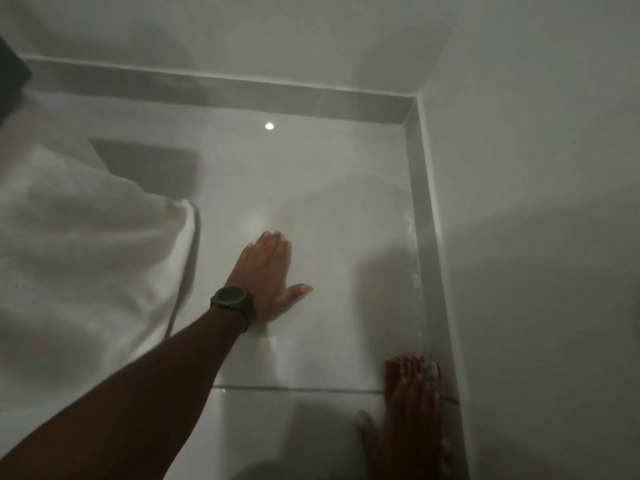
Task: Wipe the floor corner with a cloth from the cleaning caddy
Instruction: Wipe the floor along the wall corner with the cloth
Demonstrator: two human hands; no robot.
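Low over the glossy pale tiled floor now, and the left hand lies flat in the middle of the frame, palm down, fingers stretched together and thumb splayed, gripping nothing; a dark round-faced wristwatch sits on its wrist, the bare forearm running down to the lower left. At the lower right, the right hand presses flat on a small red cloth, whose edge peeks out past the fingertips, right against the grey skirting strip along the right-hand white wall; the blur there is heavy, so I cannot tell whether the fingers pinch the cloth or only press it down. The floor corner itself sits at the upper right, well apart from the cloth. A bulky white fabric, towel-like, fills the left side of the frame, and a small bright light spot reflects on the tile near the top centre
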